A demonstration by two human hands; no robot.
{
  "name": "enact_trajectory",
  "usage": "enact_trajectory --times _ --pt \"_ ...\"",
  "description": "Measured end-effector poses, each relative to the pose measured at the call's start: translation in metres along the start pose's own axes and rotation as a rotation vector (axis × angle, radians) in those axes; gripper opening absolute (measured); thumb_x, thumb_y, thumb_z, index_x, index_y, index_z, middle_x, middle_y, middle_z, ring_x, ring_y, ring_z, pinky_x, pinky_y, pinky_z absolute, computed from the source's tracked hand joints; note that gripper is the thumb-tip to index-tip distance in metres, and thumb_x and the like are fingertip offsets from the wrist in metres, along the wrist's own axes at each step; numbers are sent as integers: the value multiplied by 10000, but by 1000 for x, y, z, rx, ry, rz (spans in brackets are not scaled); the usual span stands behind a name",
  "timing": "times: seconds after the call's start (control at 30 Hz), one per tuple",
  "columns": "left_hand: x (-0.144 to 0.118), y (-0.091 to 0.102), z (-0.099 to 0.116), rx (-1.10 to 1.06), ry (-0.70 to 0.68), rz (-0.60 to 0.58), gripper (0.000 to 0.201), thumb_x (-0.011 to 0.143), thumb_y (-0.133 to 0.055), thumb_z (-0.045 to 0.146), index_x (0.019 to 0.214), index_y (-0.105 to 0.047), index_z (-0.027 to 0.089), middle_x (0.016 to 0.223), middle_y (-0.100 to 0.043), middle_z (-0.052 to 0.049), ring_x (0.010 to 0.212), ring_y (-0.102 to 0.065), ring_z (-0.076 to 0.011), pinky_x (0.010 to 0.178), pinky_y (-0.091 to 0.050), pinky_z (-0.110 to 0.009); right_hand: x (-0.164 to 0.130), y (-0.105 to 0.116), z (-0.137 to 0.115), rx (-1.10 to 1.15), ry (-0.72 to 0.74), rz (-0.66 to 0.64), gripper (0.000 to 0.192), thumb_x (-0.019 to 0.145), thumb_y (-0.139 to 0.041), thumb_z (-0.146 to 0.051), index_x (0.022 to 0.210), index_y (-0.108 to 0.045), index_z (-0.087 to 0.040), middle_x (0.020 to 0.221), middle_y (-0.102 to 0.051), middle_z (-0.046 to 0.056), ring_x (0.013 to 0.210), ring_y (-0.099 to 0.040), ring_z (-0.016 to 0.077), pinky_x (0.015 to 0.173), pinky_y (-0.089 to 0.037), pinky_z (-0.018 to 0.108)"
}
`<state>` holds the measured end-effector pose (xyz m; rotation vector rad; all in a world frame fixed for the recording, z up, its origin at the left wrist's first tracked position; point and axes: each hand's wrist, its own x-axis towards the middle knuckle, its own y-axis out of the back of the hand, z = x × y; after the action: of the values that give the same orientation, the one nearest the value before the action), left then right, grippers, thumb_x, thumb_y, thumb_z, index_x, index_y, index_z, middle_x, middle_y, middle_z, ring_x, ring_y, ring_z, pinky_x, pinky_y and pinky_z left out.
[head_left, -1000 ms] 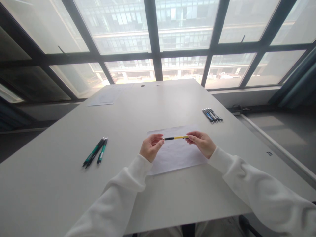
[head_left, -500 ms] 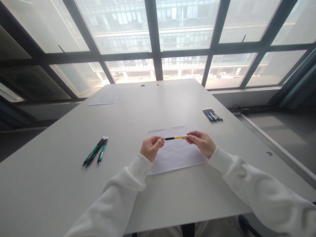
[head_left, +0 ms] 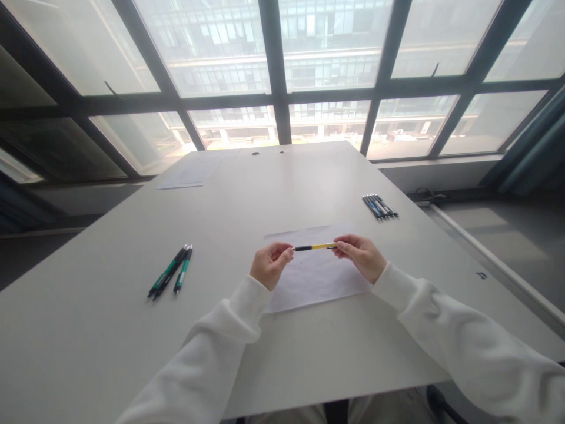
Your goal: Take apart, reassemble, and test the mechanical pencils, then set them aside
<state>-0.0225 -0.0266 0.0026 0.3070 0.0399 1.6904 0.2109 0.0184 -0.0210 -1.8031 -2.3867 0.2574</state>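
A yellow and black pen (head_left: pixel 314 247) is held level between my two hands, above a white sheet of paper (head_left: pixel 318 282). Its black end is pinched by the thumb and fingers of my left hand (head_left: pixel 270 264). My right hand (head_left: pixel 361 255) grips the yellow end, where a clip shows near the fingertips. The fingertips hide both ends of the pen in part. On the table to the left of my left hand lie a few green and black pens (head_left: pixel 170 272).
Beyond my right hand, a row of several pens (head_left: pixel 380 207) lies near the right edge of the white table (head_left: pixel 110 353). More paper (head_left: pixel 188 172) rests at the far left. Large windows (head_left: pixel 326 47) stand behind the table, and a curtain (head_left: pixel 529 147) hangs at right.
The fingers of my left hand have shifted very slightly at the black end of the pen. Otherwise the hands, pen and table things stay in place.
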Motion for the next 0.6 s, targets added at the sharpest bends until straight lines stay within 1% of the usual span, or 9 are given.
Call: enact_trajectory --times 0.1,0.2,0.37,0.6 --pt "1 0 -2 -19 18 -8 243 714 -596 350 743 -642 113 618 -636 -36 575 -593 -132 579 -492 -246 0 0 0 -2 0 0 298 652 -688 -367 841 -638 -142 715 -670 68 640 -598 155 665 -470 333" --pt "1 0 -1 -31 36 -17 254 710 -606 354 761 -642 108 637 -639 -40 591 -599 -133 593 -499 -251 0 -1 -1 1 0 -3 291 656 -687 -355 843 -635 -138 713 -669 67 641 -599 153 664 -470 326" --pt "0 -1 0 -88 72 -16 254 675 -647 333 789 -635 106 630 -639 -36 582 -604 -137 594 -509 -267 0 -1 -2 -4 -2 2 308 646 -689 -373 838 -636 -138 712 -667 68 648 -600 158 668 -471 333" --pt "0 -2 0 -177 80 -28 268 617 -689 293 799 -610 112 668 -666 -50 633 -631 -164 650 -513 -306 -2 -2 -5 2 -21 4 299 630 -695 -369 821 -631 -148 703 -660 58 646 -594 157 662 -474 326"
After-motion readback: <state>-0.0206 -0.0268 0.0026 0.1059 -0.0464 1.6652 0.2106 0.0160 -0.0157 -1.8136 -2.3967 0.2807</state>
